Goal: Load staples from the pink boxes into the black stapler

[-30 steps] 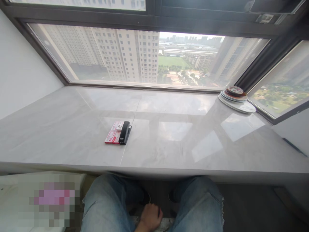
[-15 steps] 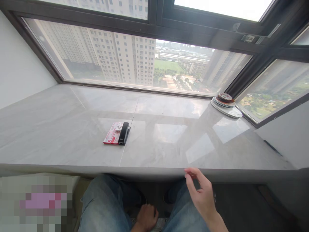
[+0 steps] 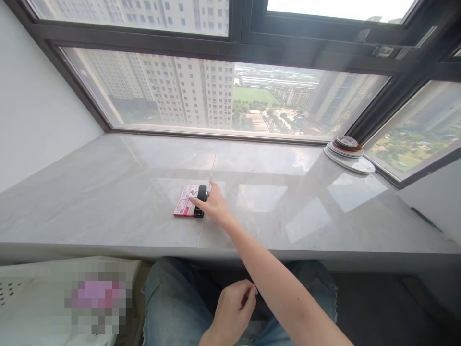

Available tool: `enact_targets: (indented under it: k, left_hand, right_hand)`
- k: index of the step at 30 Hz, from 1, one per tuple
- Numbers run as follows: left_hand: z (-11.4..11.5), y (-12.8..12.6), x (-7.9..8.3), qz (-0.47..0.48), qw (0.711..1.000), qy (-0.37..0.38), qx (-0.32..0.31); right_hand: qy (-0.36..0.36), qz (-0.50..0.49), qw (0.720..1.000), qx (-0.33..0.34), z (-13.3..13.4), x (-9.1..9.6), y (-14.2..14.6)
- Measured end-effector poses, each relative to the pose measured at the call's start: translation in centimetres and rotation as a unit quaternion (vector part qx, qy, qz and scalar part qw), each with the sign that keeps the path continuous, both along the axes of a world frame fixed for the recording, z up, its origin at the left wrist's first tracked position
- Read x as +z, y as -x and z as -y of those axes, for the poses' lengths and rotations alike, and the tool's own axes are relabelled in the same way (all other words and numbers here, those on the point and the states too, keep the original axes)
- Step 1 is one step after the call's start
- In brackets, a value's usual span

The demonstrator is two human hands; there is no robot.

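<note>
The person wears faded blue jeans point(image 3: 173, 300) with frayed edges

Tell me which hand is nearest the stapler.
The right hand, stretched over the counter, its thumb across the black stapler; the left hand is curled by the jeans.

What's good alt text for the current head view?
The person's right hand spans a black stapler on a pale ledge by a window, with red-and-white boxes at the stapler's left. The left hand is curled over the lap, between legs in blue jeans; a stack of plates stands in the ledge's far right corner.
</note>
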State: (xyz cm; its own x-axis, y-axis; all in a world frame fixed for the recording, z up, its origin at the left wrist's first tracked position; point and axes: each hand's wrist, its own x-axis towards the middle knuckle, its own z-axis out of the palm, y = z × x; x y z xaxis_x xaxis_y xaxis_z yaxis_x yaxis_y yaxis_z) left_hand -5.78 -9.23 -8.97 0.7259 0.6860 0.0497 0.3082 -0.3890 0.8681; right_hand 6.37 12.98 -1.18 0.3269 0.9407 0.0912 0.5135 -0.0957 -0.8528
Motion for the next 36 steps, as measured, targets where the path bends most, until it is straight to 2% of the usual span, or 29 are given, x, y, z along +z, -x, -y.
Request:
enact_targets:
  k: [2, 4, 6, 8, 10, 13, 16, 19, 22, 24, 26, 28, 30, 33, 35, 36]
  left_hand:
    - [-1.0, 0.1, 3.6, 0.026, 0.999, -0.032, -0.006]
    - [-2.6, 0.1, 6.3, 0.056, 0.995, -0.075, 0.017]
    - [-4.9, -0.2, 8.0, 0.066, 0.988, -0.121, 0.066]
    - [-7.6, -0.9, 8.7, 0.041, 0.978, -0.165, 0.123]
    - [-9.9, -2.3, 8.6, -0.005, 0.964, -0.218, 0.15]
    - [-12.3, -4.8, 7.6, -0.07, 0.947, -0.29, 0.121]
    - [-13.2, -6.6, 6.5, -0.114, 0.938, -0.316, 0.087]
    - [-13.6, -7.2, 6.1, -0.126, 0.933, -0.326, 0.09]
    - [-14.2, -7.4, 6.0, -0.125, 0.931, -0.327, 0.102]
    - [-14.5, -7.6, 6.0, -0.128, 0.929, -0.329, 0.11]
    - [-14.7, -7.7, 6.1, -0.131, 0.926, -0.337, 0.114]
    - [-14.8, -7.5, 6.4, -0.13, 0.922, -0.348, 0.114]
    - [-15.2, -6.6, 6.9, -0.131, 0.915, -0.359, 0.134]
    - [-16.0, -3.8, 7.4, -0.156, 0.887, -0.356, 0.248]
    - [-16.3, -1.6, 7.3, -0.183, 0.867, -0.34, 0.316]
    - [-16.4, -0.6, 7.1, -0.194, 0.862, -0.334, 0.33]
  right_hand:
    - [0.007, 0.06, 0.997, 0.052, -0.3, 0.9, -0.9]
    - [0.004, 0.122, 0.986, 0.11, 0.8, 1.9, -3.0]
    - [-0.013, 0.149, 0.978, 0.143, 3.2, 2.6, -5.9]
    - [-0.033, 0.174, 0.97, 0.165, 6.0, 2.9, -8.9]
    - [-0.054, 0.183, 0.972, 0.139, 8.6, 2.7, -10.9]
    - [-0.083, 0.18, 0.978, 0.066, 10.7, 2.1, -11.6]
    - [-0.091, 0.181, 0.979, -0.026, 10.7, 1.5, -10.4]
    - [-0.101, 0.146, 0.978, -0.106, 9.7, 1.5, -9.6]
    - [-0.165, 0.0, 0.97, -0.179, 8.9, 1.5, -11.0]
    - [-0.202, -0.148, 0.941, -0.226, 9.1, 1.0, -12.8]
    - [-0.21, -0.298, 0.899, -0.243, 9.9, 0.2, -14.9]
    - [-0.201, -0.394, 0.866, -0.232, 11.5, -0.6, -16.5]
    - [-0.204, -0.423, 0.852, -0.232, 13.8, -1.4, -17.5]
    - [-0.227, -0.427, 0.836, -0.261, 17.7, -2.2, -17.7]
    - [-0.217, -0.403, 0.85, -0.262, 20.1, -2.6, -17.4]
    - [-0.198, -0.379, 0.867, -0.258, 21.1, -2.7, -17.1]
